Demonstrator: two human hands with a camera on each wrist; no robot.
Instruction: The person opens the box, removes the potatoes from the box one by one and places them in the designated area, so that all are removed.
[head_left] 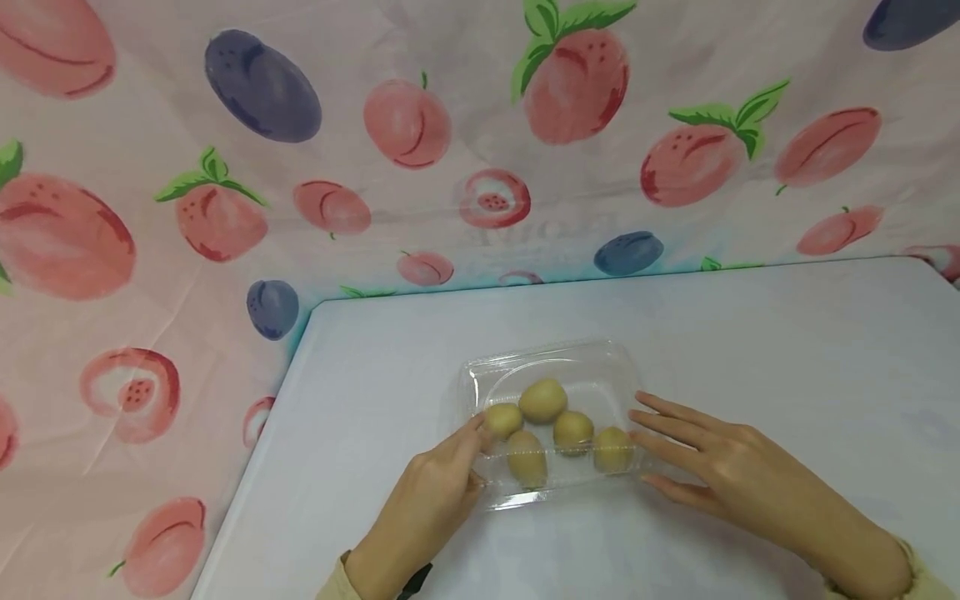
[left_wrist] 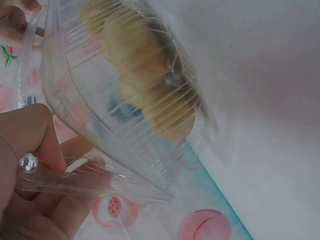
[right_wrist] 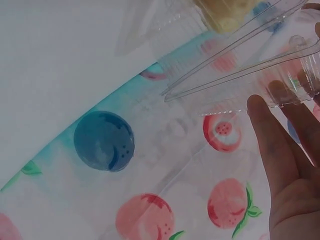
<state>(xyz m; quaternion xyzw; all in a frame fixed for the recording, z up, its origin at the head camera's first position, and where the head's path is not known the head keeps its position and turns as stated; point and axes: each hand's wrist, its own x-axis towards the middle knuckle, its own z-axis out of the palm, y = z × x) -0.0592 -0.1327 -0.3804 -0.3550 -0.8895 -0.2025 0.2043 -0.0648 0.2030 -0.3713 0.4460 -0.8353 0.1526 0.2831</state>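
A clear plastic clamshell box [head_left: 514,500] stands on the table, holding several small yellowish potatoes [head_left: 543,401]. Both wrist views show its lid [right_wrist: 240,92] slightly raised, its rim apart from that of the base. At the box's front left corner, my left hand [head_left: 435,487] pinches the plastic edge between bent fingers and thumb. On the other side, my right hand [head_left: 723,462] has its fingers spread and nearly straight, fingertips touching the lid's side. Part of the left fingers shows through the plastic in the left wrist view.
The white tabletop [head_left: 390,358] extends around the box. Behind it and to the left hangs a pink cloth [head_left: 337,125] printed with fruit, meeting the table's back and left edges.
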